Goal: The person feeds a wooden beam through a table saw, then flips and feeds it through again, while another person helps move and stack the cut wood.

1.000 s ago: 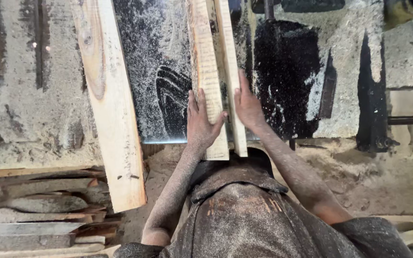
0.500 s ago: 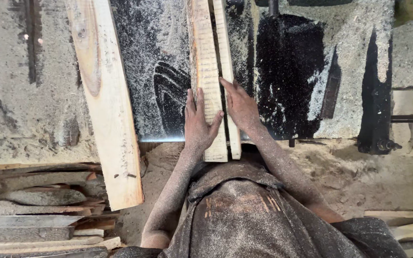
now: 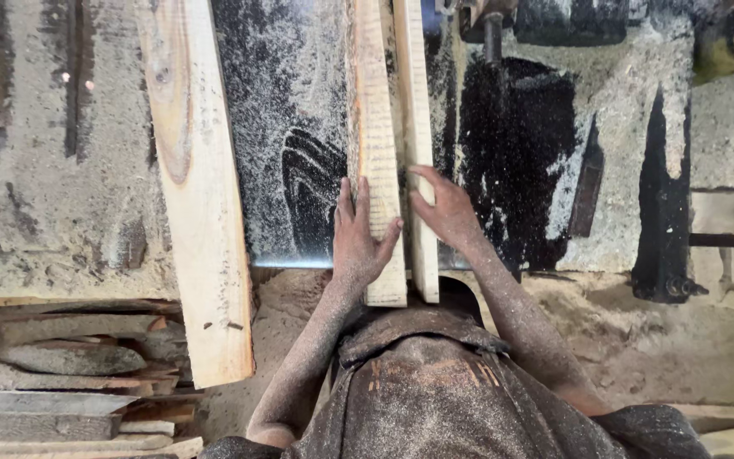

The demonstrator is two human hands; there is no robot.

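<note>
Both hands slid further up the table with the strips. Left hand (image 3: 358,242) and right hand (image 3: 445,212) sit higher now, and the strips (image 3: 397,127) got pushed forward too

Sawdust-covered dark saw table (image 3: 299,102), sandy floor (image 3: 681,340), stacked offcuts (image 3: 53,382) at left.

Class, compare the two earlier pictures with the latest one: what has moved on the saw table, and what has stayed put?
Both hands have slid forward along the wood: the left hand lies flat on the wider strip, and the right hand has shifted further up the narrow strip beside it. The two strips seem pushed slightly further onto the dusty table. The broad plank on the left has stayed put.
</note>
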